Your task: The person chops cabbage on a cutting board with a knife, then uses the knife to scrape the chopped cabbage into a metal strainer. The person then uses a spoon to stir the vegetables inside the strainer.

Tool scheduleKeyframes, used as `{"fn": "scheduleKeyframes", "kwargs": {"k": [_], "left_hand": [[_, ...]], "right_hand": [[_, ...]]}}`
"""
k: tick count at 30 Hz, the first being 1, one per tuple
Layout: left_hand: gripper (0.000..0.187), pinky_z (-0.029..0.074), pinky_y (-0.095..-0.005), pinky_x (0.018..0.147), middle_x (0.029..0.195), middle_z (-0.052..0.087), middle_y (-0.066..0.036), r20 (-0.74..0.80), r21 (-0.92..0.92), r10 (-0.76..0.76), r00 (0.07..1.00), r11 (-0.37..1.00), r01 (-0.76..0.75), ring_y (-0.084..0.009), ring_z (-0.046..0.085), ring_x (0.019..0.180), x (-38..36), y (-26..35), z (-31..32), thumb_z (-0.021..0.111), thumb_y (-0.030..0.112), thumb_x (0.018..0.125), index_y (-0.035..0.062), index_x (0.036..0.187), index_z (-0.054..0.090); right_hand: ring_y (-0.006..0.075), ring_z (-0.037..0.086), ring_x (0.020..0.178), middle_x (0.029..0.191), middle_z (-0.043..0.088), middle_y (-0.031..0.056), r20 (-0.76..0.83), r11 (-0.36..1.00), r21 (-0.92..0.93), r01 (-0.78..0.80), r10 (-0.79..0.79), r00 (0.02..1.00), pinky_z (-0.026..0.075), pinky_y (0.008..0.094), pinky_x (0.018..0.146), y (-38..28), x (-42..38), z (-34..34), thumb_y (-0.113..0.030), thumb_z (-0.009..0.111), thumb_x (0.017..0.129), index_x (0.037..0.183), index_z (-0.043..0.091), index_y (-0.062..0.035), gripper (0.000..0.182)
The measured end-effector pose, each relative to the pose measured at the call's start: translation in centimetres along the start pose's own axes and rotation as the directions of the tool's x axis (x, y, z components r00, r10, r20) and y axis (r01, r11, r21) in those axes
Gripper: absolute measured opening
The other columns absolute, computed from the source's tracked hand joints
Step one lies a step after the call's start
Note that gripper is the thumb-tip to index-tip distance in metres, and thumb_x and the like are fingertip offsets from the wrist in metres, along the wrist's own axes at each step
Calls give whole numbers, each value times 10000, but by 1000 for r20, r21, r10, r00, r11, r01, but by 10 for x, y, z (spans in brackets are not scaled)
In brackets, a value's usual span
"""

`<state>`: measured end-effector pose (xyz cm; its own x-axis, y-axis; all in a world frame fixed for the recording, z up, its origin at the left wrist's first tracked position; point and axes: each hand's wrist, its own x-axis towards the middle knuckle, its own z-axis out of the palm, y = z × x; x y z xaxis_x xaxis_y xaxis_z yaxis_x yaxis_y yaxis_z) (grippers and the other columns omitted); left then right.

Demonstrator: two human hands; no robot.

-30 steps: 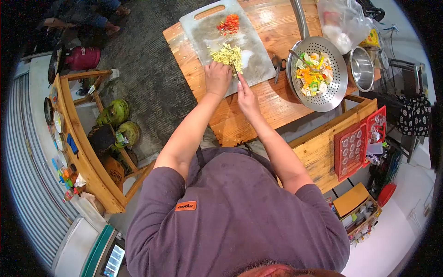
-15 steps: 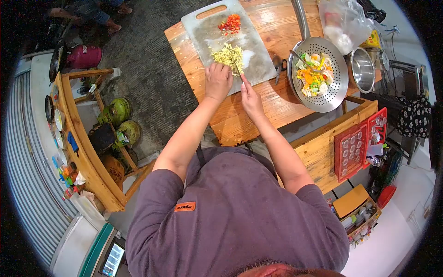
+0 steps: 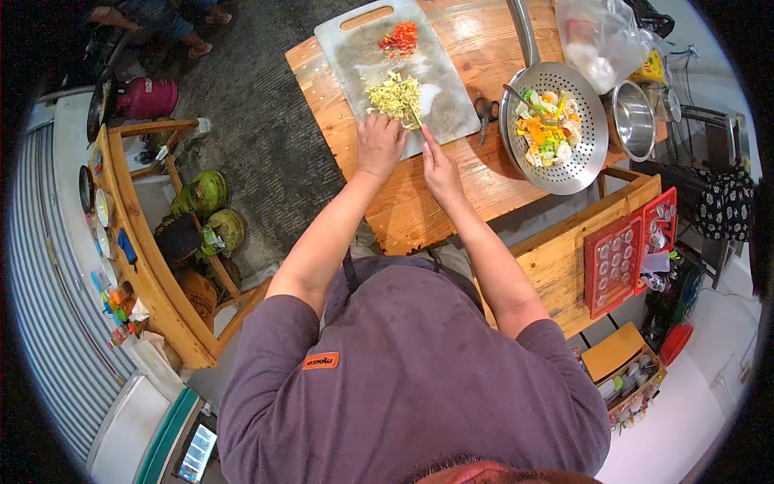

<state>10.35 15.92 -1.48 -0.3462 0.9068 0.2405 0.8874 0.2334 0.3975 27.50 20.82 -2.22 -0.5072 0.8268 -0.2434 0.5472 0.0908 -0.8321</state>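
Observation:
My right hand (image 3: 440, 171) is closed around the handle of a knife (image 3: 415, 118), whose blade rests in a heap of chopped pale yellow-green pieces (image 3: 392, 95). My left hand (image 3: 380, 147) lies palm down at the near edge of that heap, fingers bent and slightly apart, fingertips touching the pieces. Under both is a worn white cutting board (image 3: 456, 105) with a handle slot at its far end. Chopped red pieces (image 3: 400, 39), chilli-like, form a smaller pile farther up the board.
Right of the board, a perforated metal skimmer (image 3: 592, 129) holds cut vegetables and a spoon. Dark-handled scissors (image 3: 484, 114) lie between them on the wooden table (image 3: 403, 218). Beyond stand a steel bowl (image 3: 633, 121) and a plastic bag (image 3: 601, 40). Green gas cylinders (image 3: 211, 194) stand at left.
The view has shifted very slightly. Both hands and the knife stay at the heap, with hardly any visible movement.

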Motion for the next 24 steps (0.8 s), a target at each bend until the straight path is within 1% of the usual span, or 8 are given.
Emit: {"fn": "scheduleKeyframes", "kwargs": {"k": [5,7,8,10,13,16,19,24], "left_hand": [[197,413,-455,880,981,620,-70,2,26,-3,1000,1000,3,-297,568,1031,-2,3,-2,797,272,858,121,946,707],[201,413,-453,878,980,620,-70,-2,24,-11,1000,1000,11,-296,568,1030,1,4,-6,800,271,854,122,948,704],[178,415,-454,886,973,617,-63,-18,5,-27,999,1000,27,-290,569,1025,1,4,-7,801,255,849,125,913,698],[160,417,-455,893,966,613,-57,-21,-17,-51,999,999,50,-284,570,1021,-6,3,-8,803,238,844,128,877,692],[155,415,-450,895,968,619,-54,-76,-15,-51,996,999,50,-279,571,1032,-5,-4,-8,804,240,845,131,867,695],[146,415,-447,896,963,622,-50,-60,-19,-63,996,998,62,-276,575,1035,-5,-5,-6,807,244,841,130,873,722],[133,416,-446,898,965,626,-45,-26,-29,-65,998,998,64,-274,577,1035,-7,-6,-2,806,247,840,136,889,753],[87,422,-442,895,932,639,-39,-70,-21,-23,997,1000,21,-266,585,1013,6,-4,6,780,238,850,155,873,774]], "right_hand": [[469,700,854,892,699,279,-46,998,-62,-4,1,999,542,513,733,1,-2,3,-357,488,1116,1562,484,-388,447],[475,698,818,881,694,287,-209,969,2,246,-240,948,535,530,700,3,1,10,-366,480,1117,1562,473,-414,448],[475,698,818,881,694,287,-204,967,3,253,-248,947,535,530,700,6,2,11,-366,480,1117,1562,473,-414,448],[473,700,819,889,695,289,-59,998,-30,50,-51,997,538,528,710,2,-5,6,-374,473,1119,1568,465,-414,451],[475,699,831,902,697,290,26,990,-133,-56,60,998,541,527,726,-5,-3,2,-383,470,1119,1572,462,-405,453],[473,696,844,915,698,290,9,994,-62,-89,90,996,542,520,747,-15,-4,2,-375,477,1118,1575,463,-386,457],[471,704,894,1000,714,283,-33,999,46,20,-19,999,548,511,777,-20,-5,10,-369,476,1119,1577,462,-366,459],[466,706,979,1138,712,267,-92,994,55,91,-86,992,557,498,819,-20,-2,17,-351,472,1121,1574,472,-335,453]]}}
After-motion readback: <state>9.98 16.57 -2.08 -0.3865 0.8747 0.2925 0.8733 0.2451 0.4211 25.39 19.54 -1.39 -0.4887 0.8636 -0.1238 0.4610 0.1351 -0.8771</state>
